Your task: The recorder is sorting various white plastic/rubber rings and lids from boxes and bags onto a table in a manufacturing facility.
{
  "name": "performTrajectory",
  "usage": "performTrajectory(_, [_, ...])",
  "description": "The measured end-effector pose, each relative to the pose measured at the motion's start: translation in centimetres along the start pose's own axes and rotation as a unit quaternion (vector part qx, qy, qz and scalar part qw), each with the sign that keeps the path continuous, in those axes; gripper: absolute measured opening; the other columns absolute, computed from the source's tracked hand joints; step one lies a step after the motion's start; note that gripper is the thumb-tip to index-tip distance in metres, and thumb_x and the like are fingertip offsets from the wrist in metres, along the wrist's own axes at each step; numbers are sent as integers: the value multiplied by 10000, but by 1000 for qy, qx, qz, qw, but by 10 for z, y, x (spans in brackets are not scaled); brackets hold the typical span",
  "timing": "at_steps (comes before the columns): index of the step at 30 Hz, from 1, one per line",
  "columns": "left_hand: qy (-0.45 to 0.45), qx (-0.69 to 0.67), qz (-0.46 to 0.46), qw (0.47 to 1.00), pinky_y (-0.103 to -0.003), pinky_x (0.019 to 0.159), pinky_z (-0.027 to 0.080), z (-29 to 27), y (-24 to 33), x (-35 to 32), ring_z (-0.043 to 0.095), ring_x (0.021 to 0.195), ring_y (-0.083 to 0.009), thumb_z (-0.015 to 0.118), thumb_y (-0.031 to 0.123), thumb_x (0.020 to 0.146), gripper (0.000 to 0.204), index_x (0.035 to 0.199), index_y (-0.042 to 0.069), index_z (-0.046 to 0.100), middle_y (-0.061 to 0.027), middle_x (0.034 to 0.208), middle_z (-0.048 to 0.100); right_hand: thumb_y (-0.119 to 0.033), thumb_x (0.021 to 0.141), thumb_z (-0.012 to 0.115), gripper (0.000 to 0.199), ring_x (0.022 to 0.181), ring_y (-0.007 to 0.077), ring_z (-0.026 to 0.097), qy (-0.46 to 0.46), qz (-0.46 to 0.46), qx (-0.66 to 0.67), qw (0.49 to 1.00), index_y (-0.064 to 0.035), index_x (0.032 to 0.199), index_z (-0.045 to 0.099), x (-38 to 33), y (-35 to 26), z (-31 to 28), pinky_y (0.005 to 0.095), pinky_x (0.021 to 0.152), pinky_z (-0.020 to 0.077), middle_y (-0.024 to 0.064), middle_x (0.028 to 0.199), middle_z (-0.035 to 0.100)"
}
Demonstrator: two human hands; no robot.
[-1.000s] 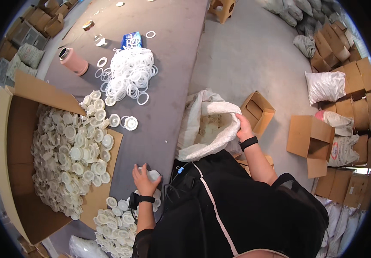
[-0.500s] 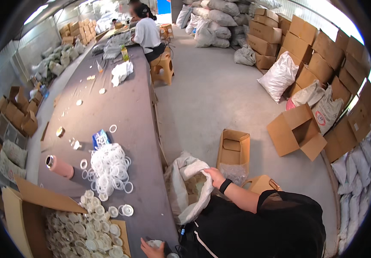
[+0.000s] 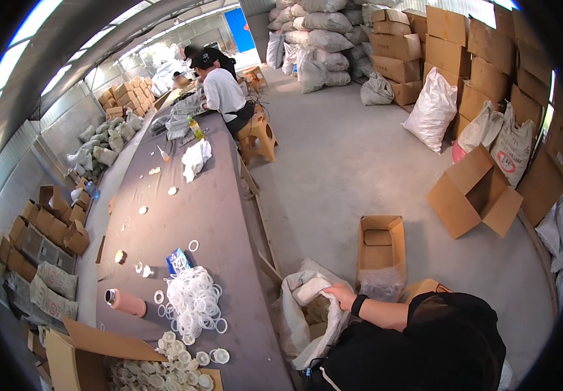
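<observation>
My right hand [image 3: 341, 296] grips the folded rim of a white woven sack [image 3: 296, 300], which stands open beside the table. Small pale pieces [image 3: 316, 314] show inside the sack, too dim to make out well. My left hand is out of the picture. On the near end of the table, a heap of white plastic rings [image 3: 193, 296] lies beside a blue packet [image 3: 177, 261]. Closer to me, translucent round plastic parts [image 3: 157, 373] spill from an open cardboard box [image 3: 66, 358].
A pink bottle [image 3: 125, 303] lies on the long cloth-covered table [image 3: 157, 218]. Past the sack, an open carton [image 3: 380, 251] and a tipped box [image 3: 474, 192] are on the floor. Boxes and full sacks line the right wall. People [image 3: 222, 91] work at the far end.
The view has tilted upward, so the table and sack appear lower. My left hand, earlier at the bottom edge on a pale round part, is gone from sight. My right hand keeps hold of the sack.
</observation>
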State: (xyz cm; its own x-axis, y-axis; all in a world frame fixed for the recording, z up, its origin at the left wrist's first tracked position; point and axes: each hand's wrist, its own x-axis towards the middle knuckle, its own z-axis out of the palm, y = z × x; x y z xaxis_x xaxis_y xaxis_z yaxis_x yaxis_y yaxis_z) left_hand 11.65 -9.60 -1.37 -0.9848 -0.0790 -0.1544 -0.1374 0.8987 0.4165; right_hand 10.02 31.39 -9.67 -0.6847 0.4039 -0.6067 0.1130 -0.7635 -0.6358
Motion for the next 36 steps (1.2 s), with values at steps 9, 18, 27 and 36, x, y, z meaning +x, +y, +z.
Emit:
performTrajectory(9, [1, 88, -63, 994, -436, 868, 369, 27, -2, 1, 441, 1009, -417, 724, 529, 510, 907, 1216, 79, 376, -281, 1102, 442, -96, 745, 564, 193, 784, 166, 556, -35, 20, -4, 999, -25, 924, 573, 14, -22, -3, 298, 684, 431, 64, 867, 590])
performTrajectory(18, [66, -7, -137, 988, -407, 852, 392, 46, -1, 17, 472, 999, -349, 751, 371, 580, 775, 1174, 30, 389, -214, 1100, 473, -101, 740, 582, 202, 794, 174, 556, -6, 48, -51, 998, -9, 919, 564, 8, -41, 1, 311, 674, 440, 76, 866, 585])
performTrajectory(27, [-140, -500, -20, 855, -390, 870, 376, 129, 155, 67, 434, 1027, -302, 791, 145, 511, 831, 1198, 38, 337, -166, 1098, 430, -101, 738, 590, 190, 770, 183, 567, -23, 56, -21, 998, -8, 901, 561, 9, -34, -10, 320, 673, 450, 76, 859, 591])
performTrajectory(36, [-185, -319, 158, 916, -362, 886, 369, 190, 205, 63, 442, 1050, -282, 745, 245, 615, 784, 1217, -32, 326, -196, 1185, 400, -82, 769, 533, 237, 829, 187, 566, -40, 66, -8, 997, -5, 993, 544, 3, -44, -24, 329, 723, 451, 83, 911, 590])
